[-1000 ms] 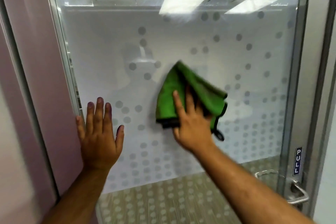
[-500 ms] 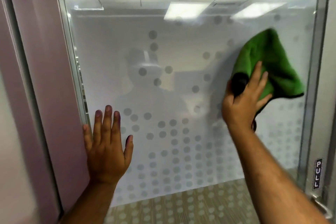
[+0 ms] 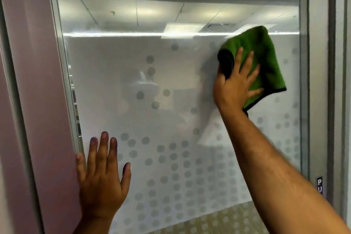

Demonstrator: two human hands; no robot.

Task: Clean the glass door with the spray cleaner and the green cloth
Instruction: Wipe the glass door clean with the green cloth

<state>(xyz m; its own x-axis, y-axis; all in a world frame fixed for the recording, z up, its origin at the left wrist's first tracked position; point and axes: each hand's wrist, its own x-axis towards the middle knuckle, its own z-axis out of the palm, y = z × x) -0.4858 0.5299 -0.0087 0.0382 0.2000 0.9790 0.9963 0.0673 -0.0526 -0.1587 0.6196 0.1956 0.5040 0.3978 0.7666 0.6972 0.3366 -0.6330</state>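
The glass door (image 3: 171, 81) fills the view, frosted and dotted with grey circles below a clear upper band. My right hand (image 3: 236, 83) presses the folded green cloth (image 3: 264, 57) flat against the pane at the upper right, near the top edge of the frosted film. My left hand (image 3: 100, 175) lies flat on the glass at the lower left, fingers spread, holding nothing. No spray cleaner is in view.
A pink wall panel (image 3: 28, 81) and a metal frame strip (image 3: 62, 81) border the glass on the left. The grey door frame (image 3: 319, 81) runs down the right, with a PULL label (image 3: 319, 185) low on it. A dim reflection of a person shows in the pane.
My right hand has carried the cloth from the middle of the pane up to the upper right. My left hand stays flat on the glass. The view has tilted upward.
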